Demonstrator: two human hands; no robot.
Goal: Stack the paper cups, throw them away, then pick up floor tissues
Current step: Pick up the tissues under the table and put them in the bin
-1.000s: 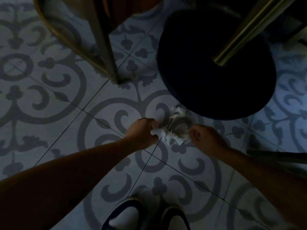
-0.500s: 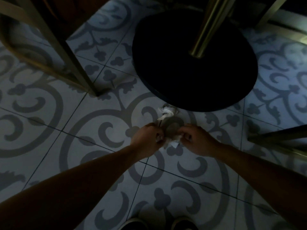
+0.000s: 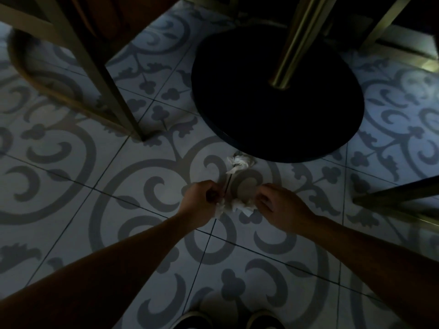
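Low over the patterned tile floor, my left hand [image 3: 202, 201] is curled into a fist with a bit of white tissue [image 3: 219, 208] poking from it. My right hand [image 3: 279, 205] pinches a second crumpled white tissue [image 3: 243, 205] between the two hands, just above or on the tiles. A third crumpled tissue [image 3: 238, 163] lies on the floor farther away, beside the edge of the black table base. No paper cups are in sight.
The round black table base [image 3: 278, 100] with its brass pole [image 3: 293, 48] sits right behind the tissues. A chair leg [image 3: 114, 98] stands at the left and another chair frame [image 3: 394, 198] at the right. My shoes [image 3: 228, 320] show at the bottom edge.
The view has shifted forward and the shoes have slid toward the bottom edge. My hands closed in on the near tissues and have drawn slightly apart, each holding some; the far tissue stays put.
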